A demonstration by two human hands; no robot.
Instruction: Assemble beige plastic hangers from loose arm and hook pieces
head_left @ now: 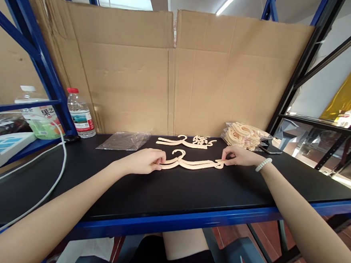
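A cream-coloured clothes hanger lies flat on the black tabletop, its hook pointing away from me. My left hand pinches its left end between thumb and fingers. At the opposite end, my right hand has its fingertips closed on the small hooked tip. Behind it lie further cream hanger parts, with a hook and long arms, and a cluster of small curly pieces beside them.
A clear bag of cream pieces and a phone sit at the back right. Back left are an empty-looking plastic bag and a red-capped bottle. A white cable crosses the left side; cardboard walls the back.
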